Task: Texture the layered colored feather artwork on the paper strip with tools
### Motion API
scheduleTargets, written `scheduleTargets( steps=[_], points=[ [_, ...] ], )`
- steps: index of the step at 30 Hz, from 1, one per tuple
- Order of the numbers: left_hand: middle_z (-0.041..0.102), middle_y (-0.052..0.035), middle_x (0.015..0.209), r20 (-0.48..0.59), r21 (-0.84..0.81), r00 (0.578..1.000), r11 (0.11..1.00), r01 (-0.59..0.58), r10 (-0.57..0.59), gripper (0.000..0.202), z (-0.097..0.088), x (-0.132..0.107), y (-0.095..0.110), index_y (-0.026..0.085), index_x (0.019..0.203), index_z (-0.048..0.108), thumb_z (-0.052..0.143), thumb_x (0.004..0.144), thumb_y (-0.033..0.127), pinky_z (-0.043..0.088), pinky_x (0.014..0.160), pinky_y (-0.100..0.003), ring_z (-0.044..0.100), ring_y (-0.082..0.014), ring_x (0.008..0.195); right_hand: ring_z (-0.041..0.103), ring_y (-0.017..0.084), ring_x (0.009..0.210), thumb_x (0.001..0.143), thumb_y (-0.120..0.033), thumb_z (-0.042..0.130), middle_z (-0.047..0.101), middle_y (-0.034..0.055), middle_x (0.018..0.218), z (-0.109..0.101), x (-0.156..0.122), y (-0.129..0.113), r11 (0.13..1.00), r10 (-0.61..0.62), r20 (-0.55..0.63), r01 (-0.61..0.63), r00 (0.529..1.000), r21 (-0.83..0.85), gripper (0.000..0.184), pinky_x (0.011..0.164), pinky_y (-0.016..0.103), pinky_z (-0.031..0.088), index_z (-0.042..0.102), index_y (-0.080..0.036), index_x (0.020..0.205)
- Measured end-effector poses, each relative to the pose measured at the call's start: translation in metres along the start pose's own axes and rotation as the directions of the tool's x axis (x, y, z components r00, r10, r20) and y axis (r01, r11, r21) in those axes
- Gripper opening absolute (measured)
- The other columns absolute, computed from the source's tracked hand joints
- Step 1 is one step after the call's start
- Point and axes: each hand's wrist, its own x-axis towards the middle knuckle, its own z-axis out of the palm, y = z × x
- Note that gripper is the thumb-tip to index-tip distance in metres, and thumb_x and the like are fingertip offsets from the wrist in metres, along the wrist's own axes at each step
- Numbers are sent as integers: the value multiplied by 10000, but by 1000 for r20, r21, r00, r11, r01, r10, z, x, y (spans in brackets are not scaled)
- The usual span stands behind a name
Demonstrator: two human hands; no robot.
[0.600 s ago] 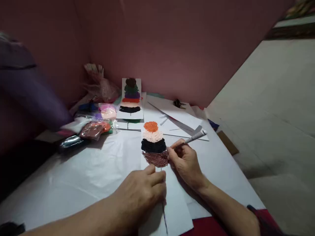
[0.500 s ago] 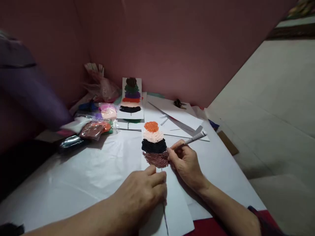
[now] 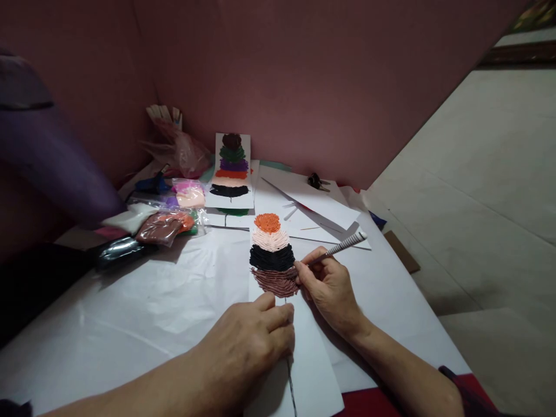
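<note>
A white card (image 3: 310,370) lies in front of me with a stack of ridged clay patches (image 3: 271,255): orange on top, then cream, black and brown. My right hand (image 3: 328,286) is closed round a striped pencil-like tool (image 3: 343,246), its tip at the right edge of the brown patch. My left hand (image 3: 254,336) rests on the card just below the clay, fingers curled and pressing it down.
A second card with stacked clay colours (image 3: 231,171) leans at the pink wall. Bags of coloured clay (image 3: 163,223) lie to the left, loose white sheets (image 3: 317,205) and a small dark object (image 3: 316,182) behind. A purple sleeve (image 3: 47,162) hangs at far left.
The view has shifted slightly; both hands keep their places at the brown patch. The tool has barely moved.
</note>
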Motion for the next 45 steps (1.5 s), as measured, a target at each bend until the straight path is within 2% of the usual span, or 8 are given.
scheduleTargets(
  steps=[5, 10, 30, 36, 45],
  points=[
    [667, -65, 909, 24, -17, 999, 1000, 23, -22, 126, -2, 0, 1, 160, 836, 617, 531, 880, 79, 440, 568, -314, 478, -180, 672, 468, 67, 401, 894, -294, 624, 592, -40, 583, -1, 1, 0, 1000, 16, 4, -16, 1000, 20, 184, 384, 198, 372, 524, -198, 773],
    [667, -70, 922, 34, -21, 999, 999, 27, -26, 140, -2, 1, -1, 159, 833, 609, 514, 881, 68, 436, 580, -307, 487, -177, 687, 461, 74, 409, 896, -299, 612, 568, -46, 560, -1, 1, -2, 1000, 7, 25, -6, 1000, -28, 186, 389, 202, 369, 517, -200, 771],
    [668, -75, 935, 20, -55, 1000, 998, 22, -21, 210, -2, 0, -1, 146, 896, 629, 447, 883, 43, 421, 573, -315, 471, -175, 669, 429, 74, 335, 873, -302, 603, 522, -69, 476, -4, 6, -4, 994, 49, -61, -54, 997, -93, 185, 342, 205, 342, 498, -207, 753],
    [671, -85, 938, 35, -47, 999, 998, 30, -28, 184, -4, 1, 0, 155, 829, 606, 465, 861, 41, 408, 554, -312, 465, -178, 667, 443, 73, 339, 876, -299, 599, 551, -53, 500, -6, 6, -4, 993, 38, -85, -47, 996, -110, 190, 334, 201, 337, 493, -208, 747],
    [654, -81, 910, 47, -86, 998, 995, 44, -40, 163, -4, 0, -1, 155, 827, 603, 479, 862, 56, 443, 592, -300, 483, -178, 695, 447, 74, 314, 869, -319, 604, 566, -52, 507, -6, 6, -5, 993, 63, -111, -73, 992, -92, 195, 302, 187, 344, 483, -212, 761]
  ],
)
